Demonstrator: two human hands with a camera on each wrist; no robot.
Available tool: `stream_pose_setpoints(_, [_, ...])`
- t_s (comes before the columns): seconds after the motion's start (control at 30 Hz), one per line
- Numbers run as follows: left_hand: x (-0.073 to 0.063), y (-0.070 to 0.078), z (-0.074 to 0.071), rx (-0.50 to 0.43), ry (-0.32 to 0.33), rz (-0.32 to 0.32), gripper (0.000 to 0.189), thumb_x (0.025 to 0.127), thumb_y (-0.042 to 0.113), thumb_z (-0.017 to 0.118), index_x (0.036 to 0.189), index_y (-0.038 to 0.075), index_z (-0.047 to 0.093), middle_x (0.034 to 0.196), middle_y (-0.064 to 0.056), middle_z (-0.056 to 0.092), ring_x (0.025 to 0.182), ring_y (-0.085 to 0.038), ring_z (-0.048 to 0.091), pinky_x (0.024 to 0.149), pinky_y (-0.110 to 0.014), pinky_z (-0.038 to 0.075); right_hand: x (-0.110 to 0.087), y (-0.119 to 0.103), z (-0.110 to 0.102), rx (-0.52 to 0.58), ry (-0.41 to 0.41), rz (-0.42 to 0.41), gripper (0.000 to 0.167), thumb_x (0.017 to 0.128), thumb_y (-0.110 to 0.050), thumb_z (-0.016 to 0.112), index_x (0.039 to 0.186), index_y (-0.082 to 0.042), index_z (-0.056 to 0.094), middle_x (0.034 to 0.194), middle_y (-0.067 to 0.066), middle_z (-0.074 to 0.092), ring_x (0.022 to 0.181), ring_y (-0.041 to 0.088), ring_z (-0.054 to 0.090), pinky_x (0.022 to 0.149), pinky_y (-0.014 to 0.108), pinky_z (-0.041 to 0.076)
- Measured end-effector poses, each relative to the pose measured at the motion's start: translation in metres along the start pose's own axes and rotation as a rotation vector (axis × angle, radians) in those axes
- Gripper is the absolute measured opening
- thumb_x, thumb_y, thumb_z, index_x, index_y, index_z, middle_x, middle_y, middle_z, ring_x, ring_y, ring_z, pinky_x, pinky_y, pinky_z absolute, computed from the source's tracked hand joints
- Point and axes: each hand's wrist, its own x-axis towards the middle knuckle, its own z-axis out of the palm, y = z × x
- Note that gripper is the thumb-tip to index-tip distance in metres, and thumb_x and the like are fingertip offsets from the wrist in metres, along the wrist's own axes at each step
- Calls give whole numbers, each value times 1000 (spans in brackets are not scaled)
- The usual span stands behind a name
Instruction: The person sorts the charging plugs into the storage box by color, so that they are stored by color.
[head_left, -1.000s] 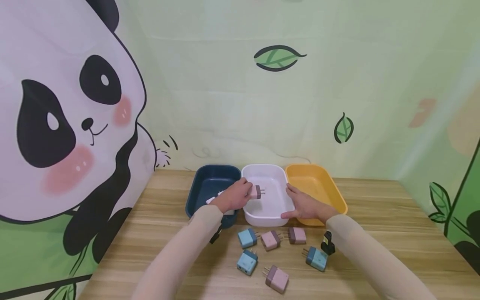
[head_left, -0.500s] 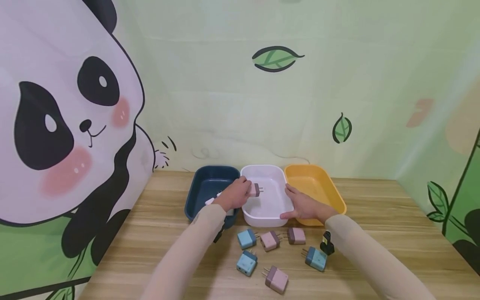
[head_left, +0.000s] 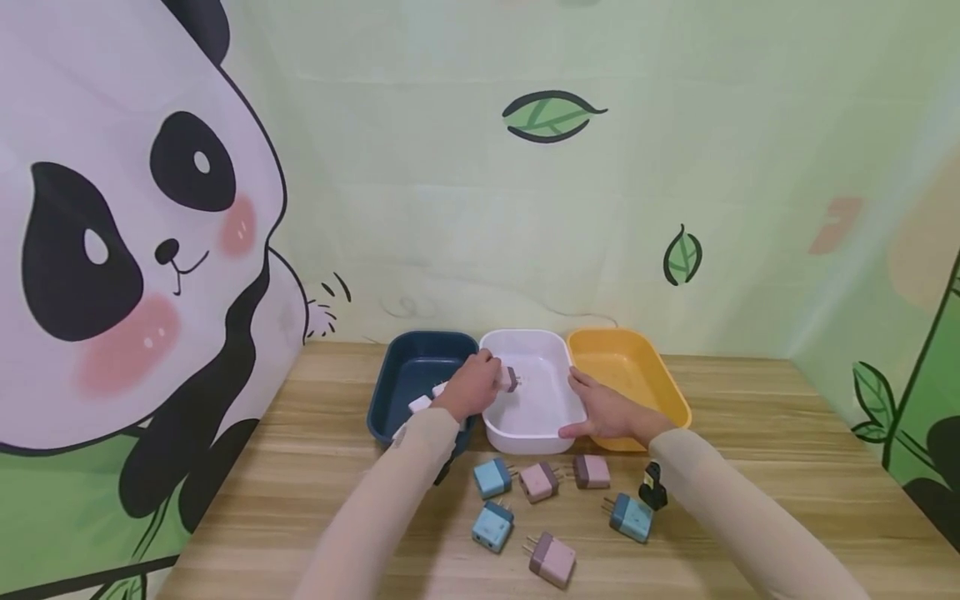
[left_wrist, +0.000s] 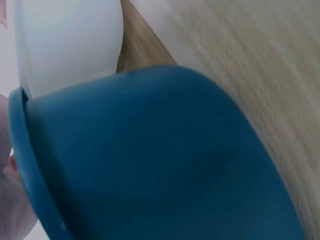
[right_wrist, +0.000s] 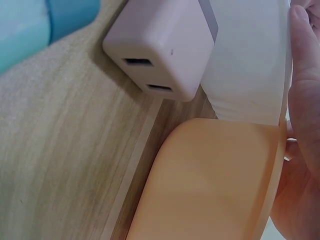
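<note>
My left hand (head_left: 474, 387) grips a pink plug-in charger (head_left: 508, 379) with a dark mauve prong end, held above the left part of the white bin (head_left: 534, 442). Its prongs point right, and the fingers hide most of its body. My right hand (head_left: 606, 410) rests on the white bin's right side, fingers along the rim and thumb at the near corner. In the right wrist view, that thumb (right_wrist: 304, 50) lies straight over the rim. In the left wrist view the dark blue bin (left_wrist: 150, 150) fills most of the picture, and little of the hand shows.
Left of the white bin stands the dark blue bin holding several white chargers (head_left: 420, 405), partly hidden by my arm. A yellow bin (head_left: 671, 392) adjoins on the right. Several blue chargers (head_left: 492, 477) and pink chargers (head_left: 552, 560) lie on the wooden table (head_left: 300, 500) in front.
My left forearm has swung slightly to the right, and the held charger has turned a little, its prongs looking shorter. The right hand stays on the white bin. The whole view shifts slightly.
</note>
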Motion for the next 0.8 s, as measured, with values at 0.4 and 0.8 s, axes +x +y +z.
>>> stream_pose_setpoints(0.4, [-27,3,-7,-41,18,50,44,94,19,59,134,3,49,132,-14,46,119,-25,49,102,-36,39,1,1,2,-2,5,2,112,73,-57,73,149,1,16,156,18,9,138,37,22,108,48,25])
stream_pose_setpoints(0.8, [-80,41,-11,-33,39,330,29,91,27,63,116,11,63,114,-3,58,98,-12,56,87,-25,47,2,5,5,-25,28,-20,113,72,-60,72,150,-1,15,156,17,11,136,36,27,106,47,29])
